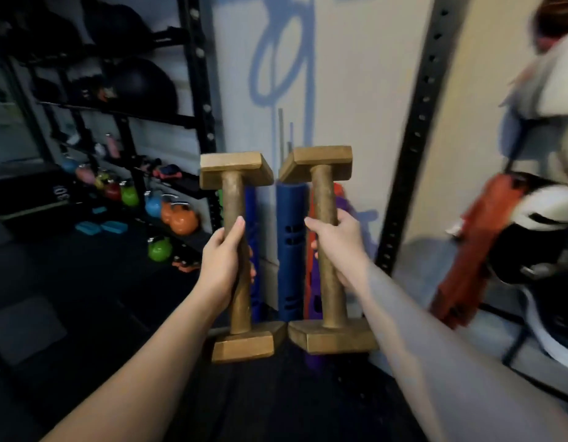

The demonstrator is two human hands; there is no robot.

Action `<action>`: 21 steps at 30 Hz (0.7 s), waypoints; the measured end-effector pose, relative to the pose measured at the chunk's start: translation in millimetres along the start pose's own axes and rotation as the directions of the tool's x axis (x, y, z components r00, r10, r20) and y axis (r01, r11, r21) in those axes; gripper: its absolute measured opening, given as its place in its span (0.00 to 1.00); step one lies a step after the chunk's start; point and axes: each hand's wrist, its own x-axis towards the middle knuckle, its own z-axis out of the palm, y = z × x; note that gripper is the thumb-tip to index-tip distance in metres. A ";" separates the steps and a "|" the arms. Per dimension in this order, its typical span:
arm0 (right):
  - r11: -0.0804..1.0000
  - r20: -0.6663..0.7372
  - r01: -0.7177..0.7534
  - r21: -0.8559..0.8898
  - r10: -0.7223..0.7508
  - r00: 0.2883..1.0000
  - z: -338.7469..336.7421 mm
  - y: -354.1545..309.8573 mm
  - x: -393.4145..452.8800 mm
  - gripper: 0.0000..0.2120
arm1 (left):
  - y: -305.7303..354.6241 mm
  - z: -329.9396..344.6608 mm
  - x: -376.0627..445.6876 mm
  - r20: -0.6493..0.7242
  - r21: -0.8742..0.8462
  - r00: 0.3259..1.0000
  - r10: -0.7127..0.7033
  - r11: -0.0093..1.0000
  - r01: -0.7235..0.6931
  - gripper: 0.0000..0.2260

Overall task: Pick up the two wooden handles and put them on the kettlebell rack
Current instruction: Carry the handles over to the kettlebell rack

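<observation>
Hands first: the left hand (226, 255) and right hand (335, 247) each wrap the round shaft of an upright wooden handle, left handle (236, 199) and right handle (321, 186) side by side. Stiff, solid wood, probably light. Left of them stands the blurred kettlebell rack (167, 199), its shelves hard to read.

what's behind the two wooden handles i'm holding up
Behind the left wooden handle and right wooden handle stand blue foam rollers against the wall, plus orange and purple bands. The handles and hands cover their lower parts.
</observation>
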 end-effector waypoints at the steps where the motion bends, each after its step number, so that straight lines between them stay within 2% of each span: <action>1: 1.000 0.035 -0.006 0.007 0.006 0.999 17.1 5.9 26.6 0.10 | -1.1 -3.2 23.3 -0.042 0.007 0.999 0.014 1.000 -0.013 0.18; 4: 0.999 0.166 -0.048 0.020 0.044 0.985 73.4 20.1 106.2 0.09 | -4.9 -19.4 96.0 -0.174 0.027 0.984 0.037 0.999 -0.032 0.17; 7: 0.994 0.287 -0.101 0.036 0.087 0.954 136.3 32.2 172.0 0.04 | -7.0 -51.2 167.0 -0.293 0.034 0.956 0.000 0.999 0.011 0.19; 11: 0.989 0.394 -0.148 0.020 0.129 0.910 223.4 53.1 248.2 0.02 | -10.6 -109.4 263.6 -0.433 0.061 0.901 0.005 0.998 0.023 0.20; 15: 0.979 0.431 -0.199 0.038 0.164 0.887 312.4 78.6 316.8 0.02 | -20.0 -168.5 356.6 -0.487 0.102 0.873 0.016 0.994 0.038 0.21; 21: 0.960 0.477 -0.278 0.043 0.225 0.850 426.7 108.6 416.4 0.03 | -19.0 -238.8 493.0 -0.482 0.175 0.876 -0.012 0.978 0.110 0.21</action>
